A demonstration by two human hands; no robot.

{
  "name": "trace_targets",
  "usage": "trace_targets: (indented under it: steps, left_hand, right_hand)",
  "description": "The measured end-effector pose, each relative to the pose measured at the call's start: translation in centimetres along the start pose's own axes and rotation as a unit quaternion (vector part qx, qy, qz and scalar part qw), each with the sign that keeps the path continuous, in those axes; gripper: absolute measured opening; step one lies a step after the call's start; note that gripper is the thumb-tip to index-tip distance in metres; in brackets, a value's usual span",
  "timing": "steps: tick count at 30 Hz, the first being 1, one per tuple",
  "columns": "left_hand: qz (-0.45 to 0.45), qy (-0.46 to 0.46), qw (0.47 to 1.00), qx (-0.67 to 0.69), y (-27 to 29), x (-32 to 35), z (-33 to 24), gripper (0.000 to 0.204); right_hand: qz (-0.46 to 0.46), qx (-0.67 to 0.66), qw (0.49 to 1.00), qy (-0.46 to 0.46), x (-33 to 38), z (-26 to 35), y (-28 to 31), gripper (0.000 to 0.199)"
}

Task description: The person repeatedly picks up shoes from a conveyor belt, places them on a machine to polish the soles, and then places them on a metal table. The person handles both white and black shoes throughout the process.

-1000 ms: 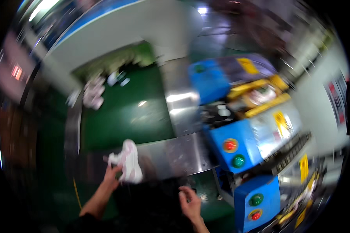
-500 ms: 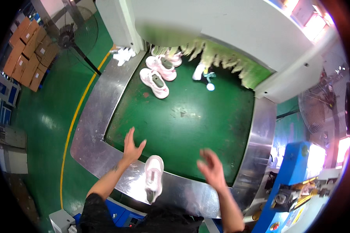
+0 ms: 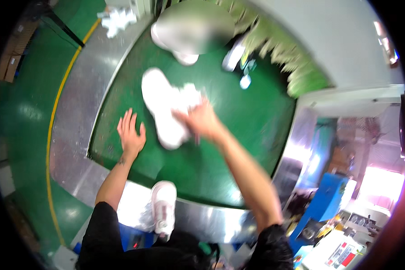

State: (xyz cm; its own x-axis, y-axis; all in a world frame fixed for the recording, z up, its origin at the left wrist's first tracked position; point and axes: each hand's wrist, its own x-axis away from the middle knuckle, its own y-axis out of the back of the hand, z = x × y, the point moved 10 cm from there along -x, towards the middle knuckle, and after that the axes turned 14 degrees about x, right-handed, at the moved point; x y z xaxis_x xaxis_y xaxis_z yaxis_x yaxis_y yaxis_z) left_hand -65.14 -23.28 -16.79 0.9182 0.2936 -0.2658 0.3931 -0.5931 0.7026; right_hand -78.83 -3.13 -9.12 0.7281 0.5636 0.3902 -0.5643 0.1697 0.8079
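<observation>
One pale shoe (image 3: 159, 103), blurred and turned with its sole toward the view, is over the green belt (image 3: 252, 130) in the right hand (image 3: 202, 120), whose fingers are closed on its right side, the exact grip lost in blur. Left of that shoe, the left hand (image 3: 132, 135) has its fingers loosely spread and holds nothing; whether it touches the belt cannot be told. A pink-and-white shoe (image 3: 164, 202) lies across the near metal edge (image 3: 218, 222), and more shoes (image 3: 162, 38), partly blurred, sit at the belt's far left.
</observation>
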Motion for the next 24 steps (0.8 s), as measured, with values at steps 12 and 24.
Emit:
trace_targets:
  steps: [12,24]
  left_hand:
    - [0.433,-0.003,0.515,0.740,-1.6,8.0,-36.6,0.097]
    - [0.658,0.129,0.498,0.550,0.4,52.7,-63.4,0.053]
  right_hand:
    - [-0.415,-0.383,0.799,-0.206,48.9,1.2,4.1,0.074]
    - [-0.639,-0.671,0.334,-0.171,91.0,-2.1,-22.6,0.052]
